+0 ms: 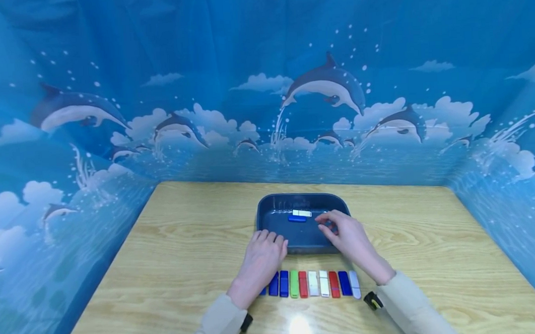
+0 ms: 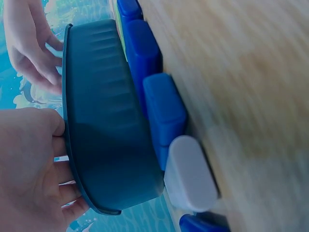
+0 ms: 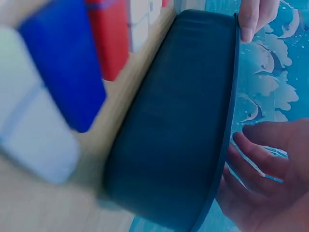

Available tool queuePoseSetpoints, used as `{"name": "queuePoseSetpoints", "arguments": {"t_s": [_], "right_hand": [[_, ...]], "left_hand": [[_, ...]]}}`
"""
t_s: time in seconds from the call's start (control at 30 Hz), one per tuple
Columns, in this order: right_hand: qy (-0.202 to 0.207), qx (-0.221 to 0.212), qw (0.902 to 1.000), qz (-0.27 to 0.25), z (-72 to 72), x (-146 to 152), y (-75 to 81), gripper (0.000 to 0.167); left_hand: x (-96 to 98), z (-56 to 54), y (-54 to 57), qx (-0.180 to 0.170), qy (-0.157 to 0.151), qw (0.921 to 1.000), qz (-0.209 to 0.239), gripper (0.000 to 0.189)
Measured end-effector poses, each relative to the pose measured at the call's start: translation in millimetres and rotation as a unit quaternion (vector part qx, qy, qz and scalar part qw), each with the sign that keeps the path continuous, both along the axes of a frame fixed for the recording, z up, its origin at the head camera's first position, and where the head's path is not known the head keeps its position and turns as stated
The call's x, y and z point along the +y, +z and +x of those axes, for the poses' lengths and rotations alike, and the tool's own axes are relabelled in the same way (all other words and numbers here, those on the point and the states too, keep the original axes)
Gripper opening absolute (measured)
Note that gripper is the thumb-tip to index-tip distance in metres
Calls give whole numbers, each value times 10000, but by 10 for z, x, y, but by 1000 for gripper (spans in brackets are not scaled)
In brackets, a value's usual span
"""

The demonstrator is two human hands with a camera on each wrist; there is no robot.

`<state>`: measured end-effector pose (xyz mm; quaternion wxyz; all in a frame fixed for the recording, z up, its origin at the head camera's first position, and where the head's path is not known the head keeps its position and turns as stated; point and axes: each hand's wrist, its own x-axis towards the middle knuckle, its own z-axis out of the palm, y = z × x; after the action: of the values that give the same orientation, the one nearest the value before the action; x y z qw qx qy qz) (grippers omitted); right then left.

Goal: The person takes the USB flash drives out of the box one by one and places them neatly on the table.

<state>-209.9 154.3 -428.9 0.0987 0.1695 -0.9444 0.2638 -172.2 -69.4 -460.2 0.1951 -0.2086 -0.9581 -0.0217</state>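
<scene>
A dark blue tray point(image 1: 298, 241) stands before both hands. Inside it, a white USB stick point(image 1: 302, 213) lies just behind a blue USB stick point(image 1: 297, 219). My left hand point(image 1: 264, 253) is at the tray's front left corner; in the left wrist view its thumb and loosely extended fingers are right at the rim. Over the tray's right side is my right hand point(image 1: 346, 236), fingers bent and thumb apart from them, with nothing seen between. In front of the tray runs a row of several USB sticks, among them a green one point(image 1: 294, 284) and a pale one point(image 1: 355, 284).
The wood-patterned table point(image 1: 198, 231) stretches out on both sides of the tray. A blue curtain printed with dolphins point(image 1: 213, 89) hangs around its back and sides. The left forearm covers the left end of the row in the head view.
</scene>
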Motion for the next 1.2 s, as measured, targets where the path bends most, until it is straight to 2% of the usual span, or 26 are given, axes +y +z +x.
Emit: {"name": "queuePoseSetpoints", "arguments": {"t_s": [0.27,0.6,0.9,1.2], "right_hand": [[261,-226,9985,414,-239,-262,-3,20],[437,-265,9936,1009,-498,-436,-200,20],[566,-284,9895,1298,-547,-432,-268,26],[678,-110,9845,1614,-536,-417,-279,19]], "left_hand": [[-7,4,2,3,-33,10000,-71,29],[-9,1,5,-74,-30,9999,-127,29],[2,8,-3,-16,-20,9999,-123,28],[3,9,2,36,4,9999,-142,29]]}}
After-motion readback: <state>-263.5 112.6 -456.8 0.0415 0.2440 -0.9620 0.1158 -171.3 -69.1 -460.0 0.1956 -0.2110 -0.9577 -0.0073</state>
